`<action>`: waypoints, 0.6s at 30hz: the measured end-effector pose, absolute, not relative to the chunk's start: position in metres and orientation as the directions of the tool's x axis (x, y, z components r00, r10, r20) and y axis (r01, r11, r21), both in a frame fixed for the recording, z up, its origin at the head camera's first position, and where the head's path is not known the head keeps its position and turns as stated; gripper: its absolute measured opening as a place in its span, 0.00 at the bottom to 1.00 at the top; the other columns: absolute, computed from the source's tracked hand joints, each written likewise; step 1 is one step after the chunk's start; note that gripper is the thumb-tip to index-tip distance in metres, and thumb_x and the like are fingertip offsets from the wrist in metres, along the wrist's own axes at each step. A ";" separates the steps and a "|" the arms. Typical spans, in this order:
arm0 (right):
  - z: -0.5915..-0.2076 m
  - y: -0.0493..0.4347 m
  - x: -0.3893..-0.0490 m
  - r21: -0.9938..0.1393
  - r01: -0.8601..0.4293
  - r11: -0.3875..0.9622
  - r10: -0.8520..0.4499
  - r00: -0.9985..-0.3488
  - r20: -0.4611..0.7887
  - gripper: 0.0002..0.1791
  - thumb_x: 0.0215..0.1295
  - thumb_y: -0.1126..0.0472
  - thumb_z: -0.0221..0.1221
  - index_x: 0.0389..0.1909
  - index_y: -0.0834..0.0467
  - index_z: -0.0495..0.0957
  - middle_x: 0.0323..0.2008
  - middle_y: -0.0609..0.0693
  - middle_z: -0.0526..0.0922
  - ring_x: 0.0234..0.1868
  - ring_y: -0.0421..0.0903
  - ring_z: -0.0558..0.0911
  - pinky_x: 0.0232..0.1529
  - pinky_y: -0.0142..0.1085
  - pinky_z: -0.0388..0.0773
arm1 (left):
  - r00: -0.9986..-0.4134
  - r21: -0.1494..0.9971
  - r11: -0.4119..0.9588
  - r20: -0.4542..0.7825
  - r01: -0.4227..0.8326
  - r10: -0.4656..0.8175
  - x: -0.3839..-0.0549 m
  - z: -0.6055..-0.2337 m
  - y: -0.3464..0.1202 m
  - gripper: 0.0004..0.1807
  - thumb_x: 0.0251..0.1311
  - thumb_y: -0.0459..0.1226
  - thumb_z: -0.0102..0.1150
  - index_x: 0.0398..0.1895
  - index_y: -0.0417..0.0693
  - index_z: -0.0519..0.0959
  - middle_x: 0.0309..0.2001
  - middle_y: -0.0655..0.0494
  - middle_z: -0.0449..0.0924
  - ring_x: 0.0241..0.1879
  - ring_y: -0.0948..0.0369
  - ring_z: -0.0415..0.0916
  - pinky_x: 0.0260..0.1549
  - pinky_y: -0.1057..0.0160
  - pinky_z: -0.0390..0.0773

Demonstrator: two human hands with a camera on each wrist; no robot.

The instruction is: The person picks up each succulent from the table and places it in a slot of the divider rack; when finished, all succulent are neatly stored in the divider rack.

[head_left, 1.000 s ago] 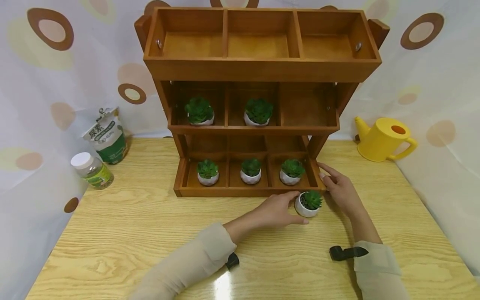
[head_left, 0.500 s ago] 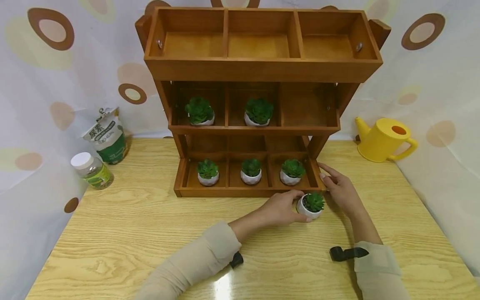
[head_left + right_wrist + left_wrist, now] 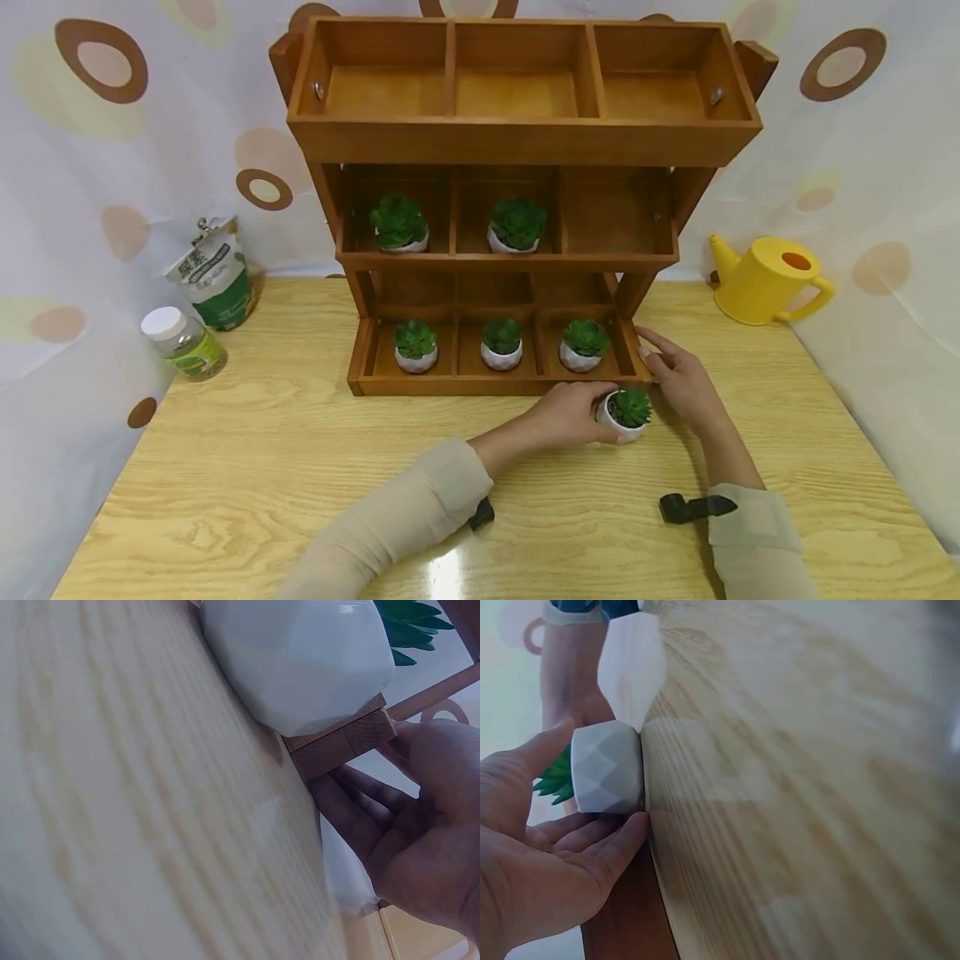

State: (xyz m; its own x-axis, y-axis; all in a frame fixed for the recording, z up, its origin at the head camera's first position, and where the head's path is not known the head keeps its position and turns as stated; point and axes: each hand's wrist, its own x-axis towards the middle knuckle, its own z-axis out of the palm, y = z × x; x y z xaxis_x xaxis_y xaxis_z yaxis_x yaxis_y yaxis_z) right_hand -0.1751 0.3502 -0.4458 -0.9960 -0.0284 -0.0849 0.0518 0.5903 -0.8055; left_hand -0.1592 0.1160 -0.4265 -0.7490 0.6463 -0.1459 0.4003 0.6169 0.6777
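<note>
A potted succulent point(image 3: 624, 413) in a white faceted pot stands on the table just in front of the shelf's right end. My left hand point(image 3: 572, 415) holds its pot point(image 3: 606, 766) from the left, thumb on one side and fingers on the other. Against the right end of the wooden plant shelf point(image 3: 495, 386) rests my right hand point(image 3: 684, 385), its fingers touching the outer side near the front corner. In the right wrist view, the white pot point(image 3: 300, 664) sits close by the shelf corner point(image 3: 343, 742).
Potted succulents stand in the lower tier, one point(image 3: 581, 346) at right, and in the middle tier, one point(image 3: 517, 225) at centre. A yellow watering can point(image 3: 768, 279) is at right. A green-white pouch point(image 3: 217, 279) and a white-lidded jar point(image 3: 186, 343) stand at left.
My left hand and the potted succulent have shifted slightly right and nearer to me. The left thumb has drawn in against the pot. My right hand stays at the shelf's side.
</note>
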 end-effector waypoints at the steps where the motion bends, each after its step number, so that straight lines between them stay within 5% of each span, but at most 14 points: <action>1: -0.446 0.350 -0.175 -0.805 0.048 0.592 -0.031 -0.996 -0.082 0.31 0.80 0.41 0.43 0.80 0.42 0.57 0.59 0.66 0.81 0.44 0.26 0.81 0.45 0.23 0.77 | -0.749 0.679 0.617 -0.148 0.398 0.646 -0.160 -0.427 0.117 0.42 0.59 0.56 0.70 0.75 0.58 0.68 0.68 0.65 0.75 0.67 0.65 0.73 0.63 0.67 0.73; 18: -0.447 0.351 -0.175 -0.821 0.068 0.567 -0.035 -0.994 -0.107 0.31 0.80 0.41 0.43 0.80 0.41 0.56 0.60 0.67 0.80 0.43 0.29 0.82 0.42 0.29 0.81 | -0.777 0.655 0.645 -0.137 0.394 0.614 -0.157 -0.429 0.139 0.39 0.57 0.56 0.71 0.73 0.63 0.70 0.65 0.66 0.77 0.64 0.63 0.75 0.59 0.68 0.75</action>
State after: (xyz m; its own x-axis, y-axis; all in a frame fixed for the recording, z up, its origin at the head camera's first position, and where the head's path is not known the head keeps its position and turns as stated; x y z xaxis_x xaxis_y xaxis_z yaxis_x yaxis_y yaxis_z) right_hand -0.1750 0.3508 -0.4466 -0.9937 -0.0350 -0.1066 0.0681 0.5667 -0.8211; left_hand -0.1574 0.1395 -0.4294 -0.7774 0.6139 -0.1374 0.3939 0.6453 0.6545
